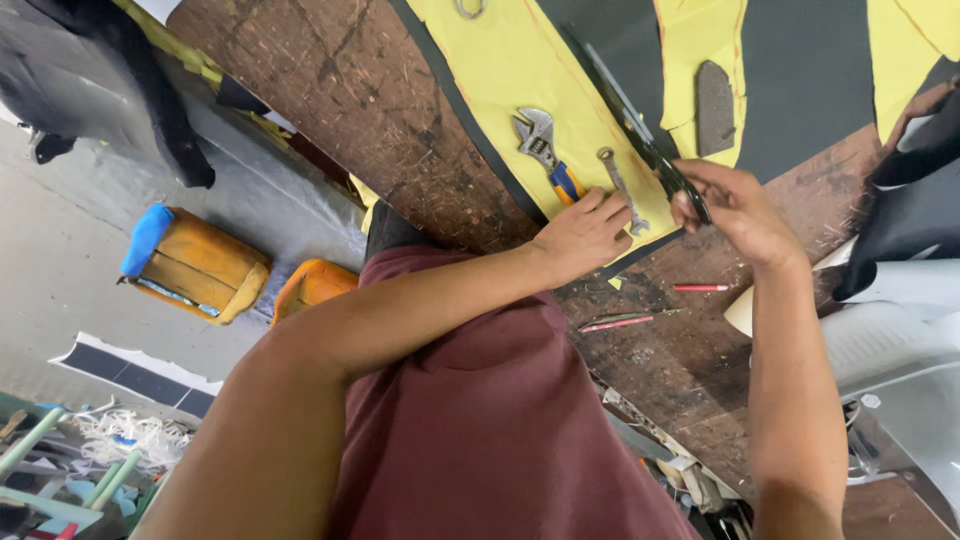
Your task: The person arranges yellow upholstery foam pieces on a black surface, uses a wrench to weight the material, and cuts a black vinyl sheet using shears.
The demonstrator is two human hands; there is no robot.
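Note:
My left hand (585,232) rests flat on the near edge of a yellow sheet (505,70) that lies over black material (800,70) on a worn wooden table (350,90). Its fingers touch the sheet beside a small spanner (620,185) and the blue-and-orange handle of an adjustable wrench (540,145). My right hand (735,210) grips the handles of long dark scissors (640,130). Their blades lie along the edge of the yellow sheet.
A grey block (714,105) sits on another yellow piece. A red pencil (700,287) and a second pencil (615,322) lie on the table near me. A wooden stool with a blue cushion (195,262) stands on the floor. A metal ring (470,8) lies at the sheet's far end.

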